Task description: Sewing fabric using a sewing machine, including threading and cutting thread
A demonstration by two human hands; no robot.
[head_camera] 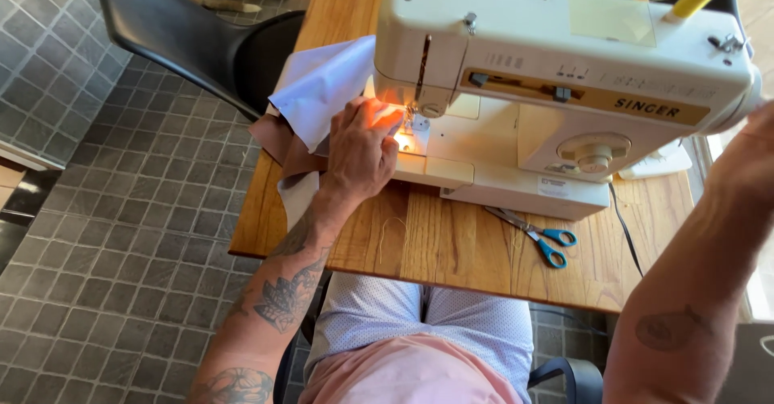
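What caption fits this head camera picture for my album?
Left hand presses white fabric under a cream sewing machine; blue scissors nearby.

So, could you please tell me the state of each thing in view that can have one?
Sewing machine: needle lamp lit.
White fabric: lying at the needle, draped off the table edge.
Scissors: shut, flat on the wooden table.
Left hand: flat on the fabric beside the needle.
Right hand: raised at the machine's right end, mostly out of view.
Black chair: unoccupied.

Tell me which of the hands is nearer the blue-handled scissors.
Left. The left hand lies on the white fabric by the needle, up-left of the scissors; the right hand is raised at the machine's far right end.
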